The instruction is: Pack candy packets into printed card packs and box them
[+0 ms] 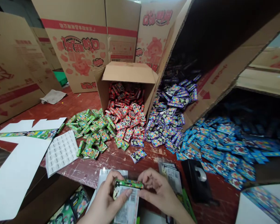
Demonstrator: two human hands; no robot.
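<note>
Low in the middle, my left hand (pixel 105 199) is closed around a small printed box (pixel 124 207), its thumb across the pale face with a barcode. A green and black strip runs along the box's top edge. My right hand (pixel 158 191) has its fingers curled and its thumb at the box's right edge, pinching the upper right corner. Behind my hands lies a clear plastic packet (pixel 102 175). Beyond it is a single purple sachet (pixel 138 155). To the right of my right hand are several printed cards (pixel 171 174) and a black tape dispenser (pixel 197 180).
Heaps of green packets (pixel 93 130), red packets (pixel 128 121), purple packets (pixel 164 124) and blue packets (pixel 219 146) spread across the red table (pixel 84 169). Cartons (pixel 128 73) lie open behind them. A sticker sheet (pixel 62 152) and flat white card (pixel 25 174) lie left.
</note>
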